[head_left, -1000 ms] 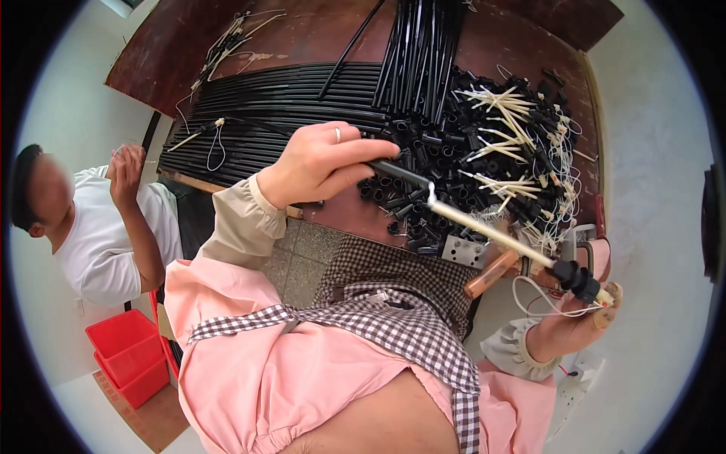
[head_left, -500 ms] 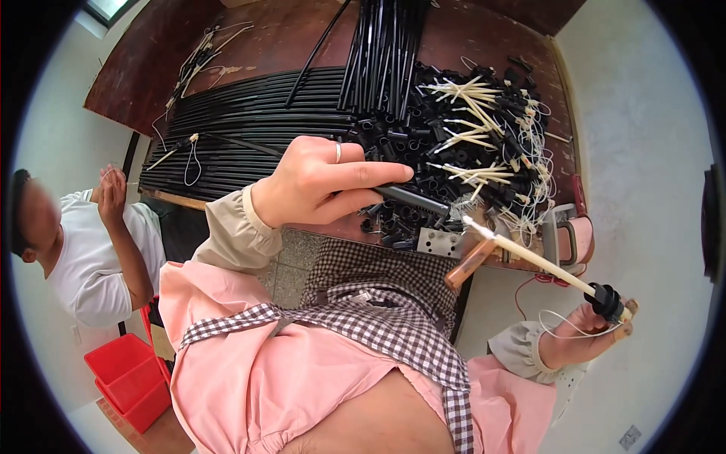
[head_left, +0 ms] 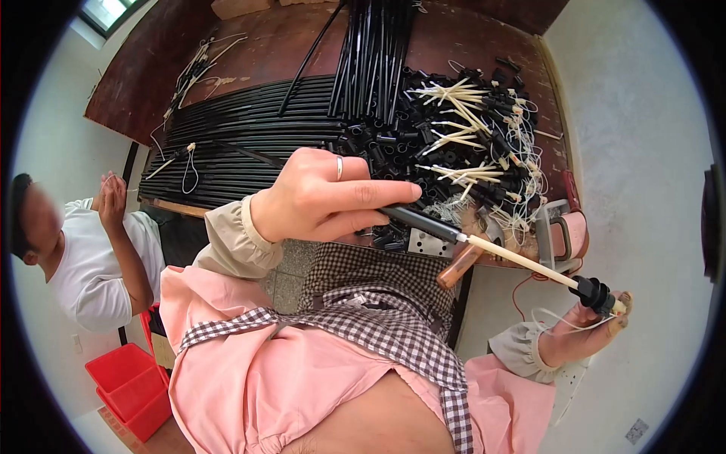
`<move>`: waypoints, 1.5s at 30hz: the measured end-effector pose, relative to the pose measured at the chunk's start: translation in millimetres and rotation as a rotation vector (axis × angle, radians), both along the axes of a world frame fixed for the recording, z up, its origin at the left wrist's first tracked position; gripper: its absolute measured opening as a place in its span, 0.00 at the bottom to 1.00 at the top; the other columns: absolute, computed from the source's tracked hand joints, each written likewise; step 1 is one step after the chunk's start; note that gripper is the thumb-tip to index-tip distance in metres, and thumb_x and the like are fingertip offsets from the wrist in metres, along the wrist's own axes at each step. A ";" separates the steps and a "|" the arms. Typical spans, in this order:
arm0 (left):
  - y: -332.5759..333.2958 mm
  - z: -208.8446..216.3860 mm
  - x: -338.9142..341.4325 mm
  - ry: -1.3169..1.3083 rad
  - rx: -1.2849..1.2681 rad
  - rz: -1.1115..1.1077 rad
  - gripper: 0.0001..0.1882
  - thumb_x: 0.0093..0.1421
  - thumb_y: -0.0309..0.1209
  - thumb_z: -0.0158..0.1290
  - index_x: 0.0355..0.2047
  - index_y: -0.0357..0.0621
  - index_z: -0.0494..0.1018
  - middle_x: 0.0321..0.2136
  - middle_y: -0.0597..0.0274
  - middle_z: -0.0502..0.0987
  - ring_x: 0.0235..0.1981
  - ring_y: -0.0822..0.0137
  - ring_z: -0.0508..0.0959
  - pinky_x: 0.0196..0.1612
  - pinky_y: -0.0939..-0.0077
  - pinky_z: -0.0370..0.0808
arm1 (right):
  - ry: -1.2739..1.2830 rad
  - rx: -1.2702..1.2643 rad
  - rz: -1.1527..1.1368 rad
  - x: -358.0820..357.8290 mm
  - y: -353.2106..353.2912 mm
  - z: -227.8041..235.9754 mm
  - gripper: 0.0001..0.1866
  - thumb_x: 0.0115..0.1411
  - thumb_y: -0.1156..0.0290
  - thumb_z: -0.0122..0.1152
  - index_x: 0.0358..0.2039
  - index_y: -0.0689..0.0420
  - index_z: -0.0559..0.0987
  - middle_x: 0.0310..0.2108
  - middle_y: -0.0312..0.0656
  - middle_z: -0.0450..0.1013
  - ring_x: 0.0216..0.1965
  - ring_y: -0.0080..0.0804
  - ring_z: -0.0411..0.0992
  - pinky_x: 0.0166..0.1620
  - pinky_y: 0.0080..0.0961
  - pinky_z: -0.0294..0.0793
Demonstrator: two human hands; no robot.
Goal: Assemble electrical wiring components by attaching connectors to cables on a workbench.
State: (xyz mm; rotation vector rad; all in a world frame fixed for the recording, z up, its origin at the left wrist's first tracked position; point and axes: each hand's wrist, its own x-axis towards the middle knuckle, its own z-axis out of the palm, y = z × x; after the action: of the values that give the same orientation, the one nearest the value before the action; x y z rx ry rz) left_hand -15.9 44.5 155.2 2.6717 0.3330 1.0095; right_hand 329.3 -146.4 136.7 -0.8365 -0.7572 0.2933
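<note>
My left hand (head_left: 321, 197) is closed around a slim black tube (head_left: 425, 222), which points right and slightly down. My right hand (head_left: 578, 333), farther right and lower, pinches the base of a cream-coloured rod (head_left: 522, 261). A ribbed black collar (head_left: 592, 293) sits around the rod near those fingers. From the same end a thin white cord (head_left: 538, 313) hangs in a loop. The rod's pale tip meets the open end of the tube, and the two are nearly in line. Whether the tip is inside the tube, I cannot tell.
Long black tubes (head_left: 249, 113) cover the table's left, with a bundle of tubes (head_left: 370, 60) behind. Short black pieces (head_left: 386, 144) and cream rods (head_left: 457, 94) are heaped right. A wooden handle (head_left: 460, 266) juts over the front edge. A person (head_left: 106, 250) sits left, near red bins (head_left: 132, 390).
The rod's tip has come left and slightly down to the tube's end, where a gap showed before. My right hand has shifted a little left; the tube has moved slightly right and down.
</note>
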 end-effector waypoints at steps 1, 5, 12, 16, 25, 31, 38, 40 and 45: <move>-1.9 1.2 2.8 -0.005 0.004 -0.011 0.22 0.47 0.32 0.60 0.46 0.51 0.77 0.13 0.69 0.61 0.09 0.72 0.62 0.12 0.76 0.59 | 0.001 -0.014 -0.032 0.1 -1.0 1.8 0.19 0.65 0.58 0.46 0.44 0.63 0.68 0.30 0.38 0.64 0.27 0.20 0.65 0.31 0.15 0.70; -12.2 10.7 11.9 0.095 0.046 0.016 0.22 0.49 0.33 0.60 0.46 0.51 0.76 0.14 0.69 0.62 0.09 0.72 0.63 0.12 0.77 0.60 | -0.092 -0.027 -0.038 7.1 -8.1 12.6 0.19 0.63 0.61 0.48 0.44 0.65 0.67 0.28 0.38 0.64 0.28 0.20 0.66 0.31 0.15 0.70; -80.2 1.3 60.3 0.183 -0.189 0.116 0.26 0.51 0.31 0.59 0.53 0.50 0.70 0.17 0.64 0.66 0.12 0.66 0.69 0.14 0.74 0.66 | -0.286 -0.466 0.200 -0.1 28.0 9.4 0.16 0.60 0.61 0.51 0.39 0.63 0.71 0.32 0.40 0.69 0.20 0.18 0.64 0.23 0.11 0.65; -95.0 -51.2 79.1 -0.035 -0.558 0.138 0.28 0.52 0.26 0.56 0.56 0.46 0.66 0.21 0.60 0.70 0.18 0.60 0.72 0.20 0.72 0.69 | -0.011 -0.677 0.701 -52.3 59.0 -12.4 0.13 0.63 0.65 0.53 0.39 0.62 0.73 0.27 0.38 0.72 0.18 0.17 0.68 0.20 0.11 0.66; -94.6 -98.4 44.0 0.020 -0.861 0.150 0.20 0.53 0.28 0.56 0.48 0.41 0.70 0.28 0.54 0.74 0.25 0.52 0.75 0.30 0.68 0.72 | 0.165 -0.843 1.078 -92.2 65.6 -70.4 0.10 0.60 0.72 0.56 0.41 0.63 0.73 0.24 0.36 0.74 0.23 0.19 0.72 0.25 0.12 0.69; -105.5 -123.1 -3.7 0.251 -0.972 0.002 0.14 0.56 0.32 0.54 0.41 0.41 0.70 0.28 0.50 0.74 0.27 0.51 0.76 0.30 0.66 0.73 | -0.572 -0.611 0.756 -110.0 58.2 -53.3 0.08 0.57 0.73 0.59 0.36 0.63 0.76 0.24 0.36 0.74 0.23 0.17 0.71 0.25 0.12 0.67; -107.7 -116.3 -23.2 -0.089 -1.105 0.153 0.11 0.57 0.32 0.53 0.37 0.38 0.71 0.25 0.51 0.74 0.26 0.52 0.76 0.28 0.66 0.71 | -0.585 -0.479 0.827 -138.1 101.8 -57.7 0.08 0.54 0.74 0.61 0.34 0.62 0.77 0.23 0.37 0.74 0.21 0.18 0.70 0.24 0.15 0.67; -119.8 -154.3 -45.8 0.092 -1.009 0.372 0.11 0.57 0.34 0.54 0.35 0.41 0.71 0.22 0.51 0.74 0.24 0.51 0.76 0.26 0.63 0.71 | -0.554 -0.942 0.862 -132.5 129.0 -77.4 0.09 0.60 0.70 0.58 0.35 0.63 0.75 0.25 0.34 0.73 0.18 0.16 0.67 0.20 0.14 0.65; -105.0 -147.9 -57.7 0.179 -0.902 0.484 0.11 0.56 0.36 0.55 0.34 0.42 0.72 0.21 0.52 0.74 0.23 0.50 0.75 0.24 0.62 0.71 | -1.221 -0.839 0.457 -114.2 166.2 -145.7 0.09 0.59 0.73 0.58 0.39 0.62 0.73 0.29 0.36 0.74 0.27 0.18 0.70 0.23 0.17 0.67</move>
State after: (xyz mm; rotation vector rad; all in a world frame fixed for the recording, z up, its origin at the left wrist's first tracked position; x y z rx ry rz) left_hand -73.7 -60.4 7.3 1.8673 1.1873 0.5120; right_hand 215.1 19.8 -9.0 -1.6611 -2.0577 0.5225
